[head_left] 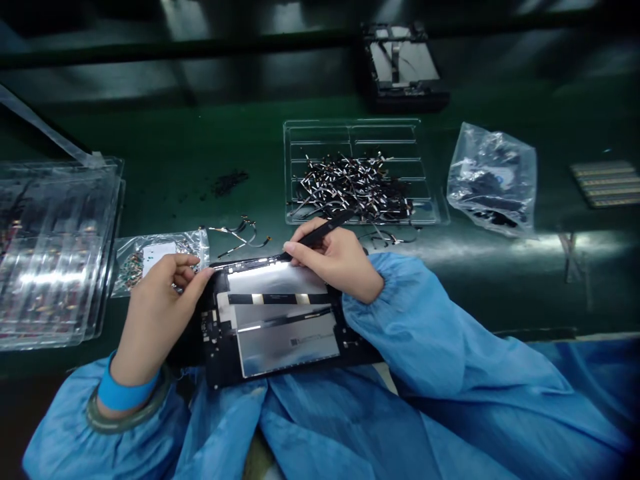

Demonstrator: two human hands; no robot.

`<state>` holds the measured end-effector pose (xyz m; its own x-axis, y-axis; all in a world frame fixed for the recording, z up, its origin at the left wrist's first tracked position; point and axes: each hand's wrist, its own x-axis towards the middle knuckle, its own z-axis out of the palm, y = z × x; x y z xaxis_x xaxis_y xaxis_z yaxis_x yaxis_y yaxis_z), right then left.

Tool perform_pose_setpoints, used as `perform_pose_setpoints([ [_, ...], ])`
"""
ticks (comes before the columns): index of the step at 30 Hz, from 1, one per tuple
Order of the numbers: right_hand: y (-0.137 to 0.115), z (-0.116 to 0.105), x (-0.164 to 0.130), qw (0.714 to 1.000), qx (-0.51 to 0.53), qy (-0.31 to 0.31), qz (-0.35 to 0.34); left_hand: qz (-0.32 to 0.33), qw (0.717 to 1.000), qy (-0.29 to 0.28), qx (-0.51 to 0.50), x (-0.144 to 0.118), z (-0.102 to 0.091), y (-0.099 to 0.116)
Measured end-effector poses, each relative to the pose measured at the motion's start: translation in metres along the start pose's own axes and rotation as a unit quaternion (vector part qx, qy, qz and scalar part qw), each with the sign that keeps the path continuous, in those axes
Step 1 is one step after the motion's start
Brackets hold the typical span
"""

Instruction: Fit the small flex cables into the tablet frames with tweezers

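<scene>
An opened tablet (287, 333) with a silvery inner plate and black frame lies tilted before me, its lower edge near my lap. My left hand (167, 293) is at its upper left corner, thumb and fingers bent together; what is between the fingertips is hidden. My right hand (340, 260) grips black tweezers (323, 231) like a pen over the tablet's top edge. Their tips are hard to see. A thin strip of small parts (250, 265) runs along that edge between both hands. Loose flex cables (243, 237) lie just beyond the tablet.
Behind my right hand stands a clear tray (320, 133) heaped with flex cables. Parts bags lie at left (200, 243) and right (493, 177). Stacked plastic trays (45, 267) fill the left side. Further back is a stack of device frames (405, 67); a striped panel (606, 183) lies far right.
</scene>
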<state>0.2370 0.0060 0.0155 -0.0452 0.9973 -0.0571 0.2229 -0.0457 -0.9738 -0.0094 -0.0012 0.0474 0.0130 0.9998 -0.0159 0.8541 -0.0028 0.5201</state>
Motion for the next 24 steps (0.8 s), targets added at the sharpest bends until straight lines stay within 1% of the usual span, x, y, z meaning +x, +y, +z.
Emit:
perform_pose_setpoints([
  [2,0.001,0.0,0.0,1.0,-0.027,0.001,-0.013,-0.018,1.0,0.014,-0.005,-0.002,-0.001,-0.004],
  [5,0.001,0.0,-0.001,0.994,-0.095,0.005,-0.048,-0.041,0.998,0.044,-0.017,-0.008,-0.005,-0.009],
  [7,0.0,0.0,-0.003,0.99,-0.123,0.02,-0.067,-0.044,0.996,0.079,-0.007,-0.011,-0.009,-0.014],
  [9,-0.002,0.0,-0.007,0.992,-0.103,0.047,-0.059,-0.035,0.989,0.137,0.034,-0.014,-0.016,-0.023],
  [11,-0.003,-0.001,-0.009,0.996,-0.045,0.072,-0.019,-0.027,0.976,0.196,0.093,-0.012,-0.027,-0.038],
  [12,-0.004,-0.001,-0.009,0.997,-0.013,0.082,0.008,-0.028,0.969,0.213,0.123,-0.01,-0.033,-0.048],
  [13,-0.004,-0.001,-0.008,0.995,0.01,0.092,0.03,-0.035,0.963,0.22,0.152,-0.007,-0.041,-0.059],
  [15,-0.006,-0.001,-0.007,0.992,0.028,0.108,0.058,-0.059,0.954,0.217,0.198,0.001,-0.059,-0.082],
  [17,-0.008,0.001,-0.005,0.991,0.023,0.115,0.066,-0.088,0.947,0.212,0.222,0.011,-0.075,-0.105],
  [19,-0.009,0.002,-0.005,0.991,0.016,0.114,0.07,-0.11,0.944,0.215,0.226,0.022,-0.088,-0.123],
  [21,-0.01,0.003,-0.006,0.991,0.002,0.113,0.073,-0.117,0.946,0.207,0.218,0.034,-0.095,-0.136],
  [24,-0.007,0.002,-0.007,0.992,-0.018,0.107,0.071,-0.112,0.958,0.175,0.199,0.05,-0.1,-0.144],
])
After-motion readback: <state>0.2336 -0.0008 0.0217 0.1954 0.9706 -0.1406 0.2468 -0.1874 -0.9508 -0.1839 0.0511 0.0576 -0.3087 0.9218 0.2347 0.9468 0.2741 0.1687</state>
